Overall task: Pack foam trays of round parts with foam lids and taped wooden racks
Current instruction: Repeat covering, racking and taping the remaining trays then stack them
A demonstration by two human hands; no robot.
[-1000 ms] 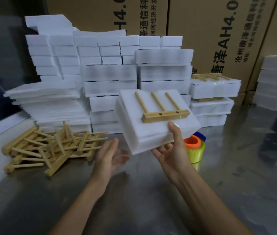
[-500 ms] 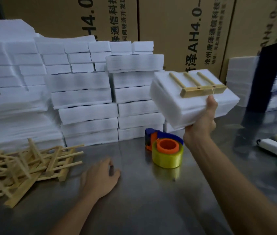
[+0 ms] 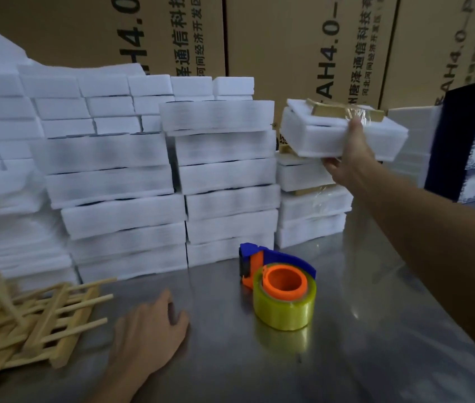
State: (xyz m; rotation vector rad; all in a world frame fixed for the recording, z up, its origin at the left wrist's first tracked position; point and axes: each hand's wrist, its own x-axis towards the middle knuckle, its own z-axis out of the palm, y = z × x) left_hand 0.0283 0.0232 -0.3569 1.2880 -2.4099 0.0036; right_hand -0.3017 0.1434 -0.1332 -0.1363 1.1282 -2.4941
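Foam pack [image 3: 344,136] with a taped wooden rack [image 3: 346,112] on top now hangs above the short stack of finished packs [image 3: 312,210] at right; a second ago we held it near our chest, so stacking looks imminent. Our right hand [image 3: 349,158] grips its near edge, thumb over the top; our left hand [image 3: 150,335] rests flat on the steel table [image 3: 346,330]. Cardboard cartons [image 3: 303,39] behind read "AH4.0".

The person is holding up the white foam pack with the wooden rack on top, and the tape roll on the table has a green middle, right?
Not quite. The head view shows the tape roll has an orange middle, not green. The rest holds: the right hand holds up the white foam pack with the wooden rack on top.
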